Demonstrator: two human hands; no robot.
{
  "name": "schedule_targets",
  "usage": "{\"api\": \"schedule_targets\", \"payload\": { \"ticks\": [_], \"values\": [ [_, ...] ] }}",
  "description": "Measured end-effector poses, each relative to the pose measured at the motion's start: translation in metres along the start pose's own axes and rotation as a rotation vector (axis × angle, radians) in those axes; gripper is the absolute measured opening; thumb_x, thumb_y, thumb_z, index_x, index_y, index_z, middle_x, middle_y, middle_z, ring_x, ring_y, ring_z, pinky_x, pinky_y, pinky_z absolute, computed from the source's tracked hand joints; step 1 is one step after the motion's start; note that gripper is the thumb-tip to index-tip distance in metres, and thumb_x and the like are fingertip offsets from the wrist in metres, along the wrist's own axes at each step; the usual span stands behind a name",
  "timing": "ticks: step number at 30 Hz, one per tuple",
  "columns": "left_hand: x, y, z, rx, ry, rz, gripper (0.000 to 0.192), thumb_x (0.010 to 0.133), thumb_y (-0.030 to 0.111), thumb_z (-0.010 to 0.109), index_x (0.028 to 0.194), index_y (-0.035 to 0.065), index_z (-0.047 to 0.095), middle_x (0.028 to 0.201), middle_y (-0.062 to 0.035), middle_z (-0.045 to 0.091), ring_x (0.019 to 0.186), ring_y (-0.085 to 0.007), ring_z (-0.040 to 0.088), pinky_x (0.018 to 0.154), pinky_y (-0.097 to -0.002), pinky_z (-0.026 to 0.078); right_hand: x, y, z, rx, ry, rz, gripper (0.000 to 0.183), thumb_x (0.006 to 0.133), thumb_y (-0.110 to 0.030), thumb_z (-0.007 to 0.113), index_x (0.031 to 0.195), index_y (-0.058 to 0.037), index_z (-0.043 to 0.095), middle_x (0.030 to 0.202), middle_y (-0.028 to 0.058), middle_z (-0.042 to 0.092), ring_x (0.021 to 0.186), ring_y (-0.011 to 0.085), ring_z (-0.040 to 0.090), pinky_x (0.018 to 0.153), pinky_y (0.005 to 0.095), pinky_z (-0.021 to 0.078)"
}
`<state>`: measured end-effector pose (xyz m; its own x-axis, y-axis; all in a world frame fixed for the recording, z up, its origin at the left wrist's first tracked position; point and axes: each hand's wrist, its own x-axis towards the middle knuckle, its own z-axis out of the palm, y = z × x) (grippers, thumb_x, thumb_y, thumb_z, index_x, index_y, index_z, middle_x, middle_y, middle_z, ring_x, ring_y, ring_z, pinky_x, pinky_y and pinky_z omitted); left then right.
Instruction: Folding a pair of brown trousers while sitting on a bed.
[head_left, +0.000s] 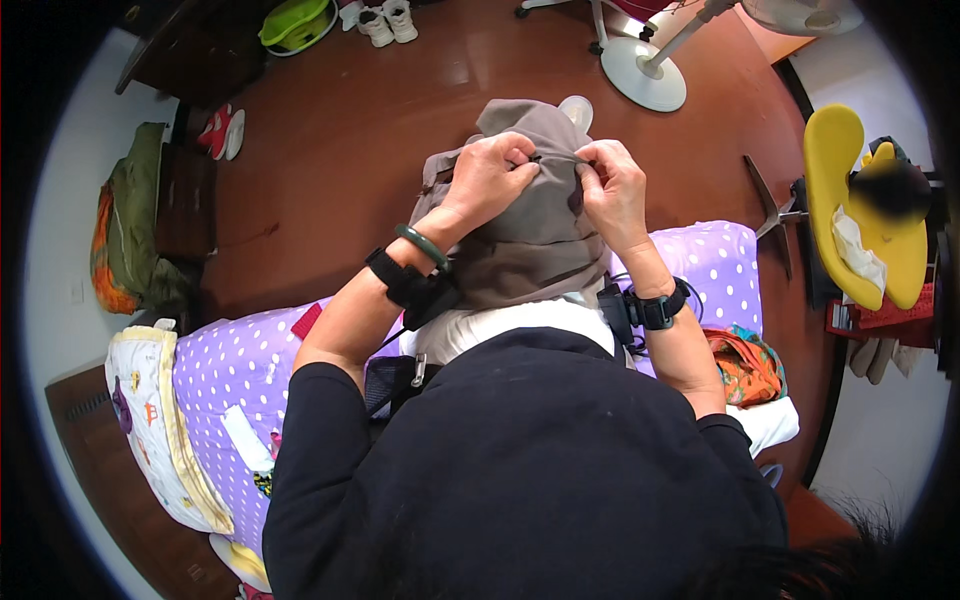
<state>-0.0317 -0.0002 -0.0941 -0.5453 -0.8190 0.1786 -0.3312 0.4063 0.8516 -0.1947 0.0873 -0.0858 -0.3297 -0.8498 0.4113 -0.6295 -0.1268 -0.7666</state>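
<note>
A grey-brown cloth garment (517, 259) lies draped over my lap and knees. My left hand (491, 172) pinches its fabric between thumb and fingers, with a small dark piece at the fingertips that is too small to make out. A short way to the right, my right hand (613, 187) grips another bit of the same garment between thumb and index finger. The cloth between the two hands is lightly creased. A dark patch on the fabric shows just below my right fingertips.
I sit on a bed with a purple polka-dot sheet (225, 360). A folded white quilt (154, 427) lies at left, an orange patterned cloth (742, 367) at right. A yellow chair (832, 195), a fan base (643, 75), a green basin (296, 30) and shoes (386, 22) stand on the floor.
</note>
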Motion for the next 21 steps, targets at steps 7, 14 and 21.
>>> {"api": "schedule_targets", "payload": {
  "ticks": [7,14,21],
  "values": [
    [0.004,0.0,0.004,-0.002,-0.048,0.037,0.014,0.076,0.01,0.072,0.088,0.0035,0.069,0.075,-0.0049,0.068,0.068,-0.0112,0.063,0.064,-0.0257,0.052,-0.001,-0.001,0.001,0.022,0.014,0.028,0.011,0.074,0.006,0.061,0.082,-0.0006,0.061,0.081,0.0127,0.059,0.071,0.0277,0.06,0.063,0.0336,0.0485],
    [0.008,-0.006,0.013,0.113,0.053,0.147,0.009,0.075,0.009,0.068,0.083,0.0049,0.069,0.071,-0.0093,0.066,0.063,-0.018,0.064,0.063,-0.0284,0.052,-0.003,0.0,0.0,0.001,0.002,0.061,0.011,0.074,0.005,0.061,0.083,-0.0005,0.061,0.08,0.0119,0.058,0.068,0.0253,0.059,0.062,0.0326,0.0482],
    [0.007,0.003,0.008,0.203,-0.09,0.207,0.015,0.074,0.009,0.068,0.089,0.0064,0.066,0.077,-0.0097,0.065,0.069,-0.0234,0.064,0.064,-0.0338,0.051,-0.006,0.002,0.0,0.013,0.015,0.063,0.011,0.073,0.006,0.061,0.083,-0.0005,0.061,0.08,0.0115,0.058,0.067,0.0237,0.059,0.062,0.0318,0.0482]
  ]
}}
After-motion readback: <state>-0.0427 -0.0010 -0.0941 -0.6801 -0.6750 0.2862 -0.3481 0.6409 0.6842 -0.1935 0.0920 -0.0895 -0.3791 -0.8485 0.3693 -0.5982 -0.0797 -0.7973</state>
